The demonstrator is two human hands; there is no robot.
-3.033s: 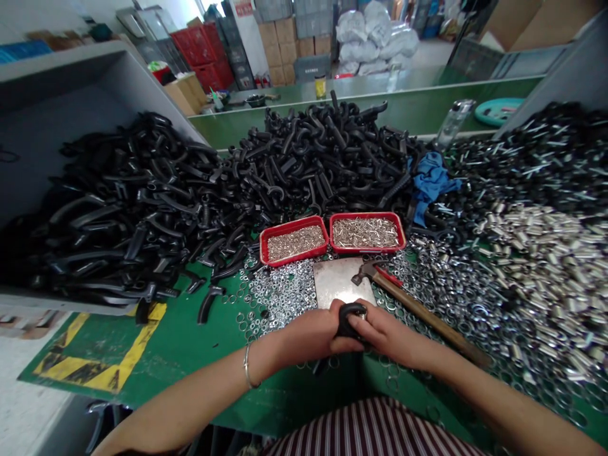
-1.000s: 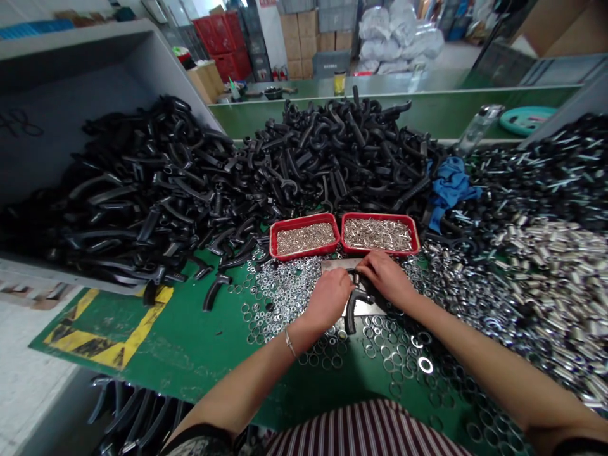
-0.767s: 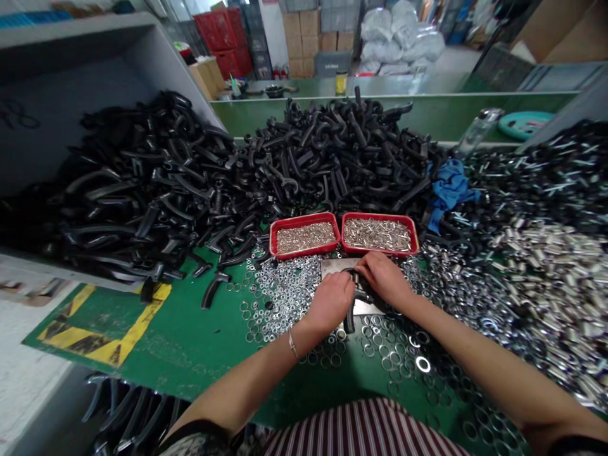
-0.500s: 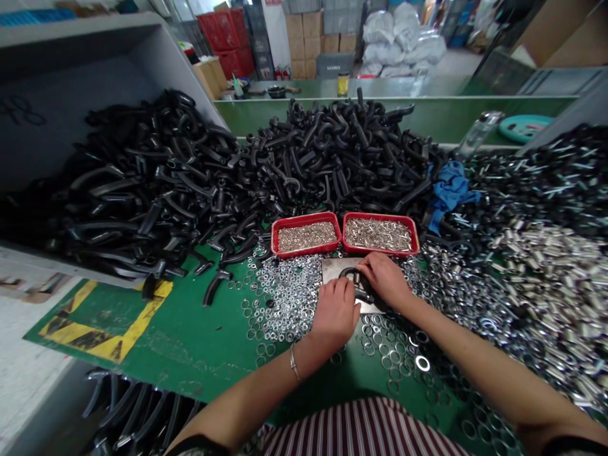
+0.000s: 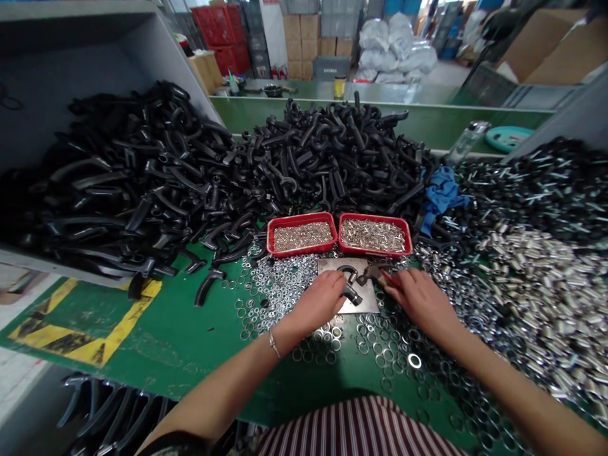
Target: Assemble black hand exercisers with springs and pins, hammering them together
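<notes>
My left hand (image 5: 319,296) is closed on a black curved hook-ended part (image 5: 352,294), pressing it against a flat metal plate (image 5: 365,305). My fingers hide part of it. Gripped in my right hand (image 5: 425,303) is a hammer (image 5: 373,274) with a reddish handle; its head lies just right of the curved part, over the plate. Behind the plate stand two red trays, the left one (image 5: 303,253) holding tiny metal pieces and the right one (image 5: 375,252) small metal pins.
Black curved parts (image 5: 327,145) are heaped behind the trays and on the left. Metal rings (image 5: 280,285) lie left of the plate and in front of it. Silvery cylinders (image 5: 536,278) pile up on the right, near a blue cloth (image 5: 441,190).
My right hand has left the curved part, moved right and now grips the hammer. My left hand stays on the part, which now shows more. The camera view has shifted slightly.
</notes>
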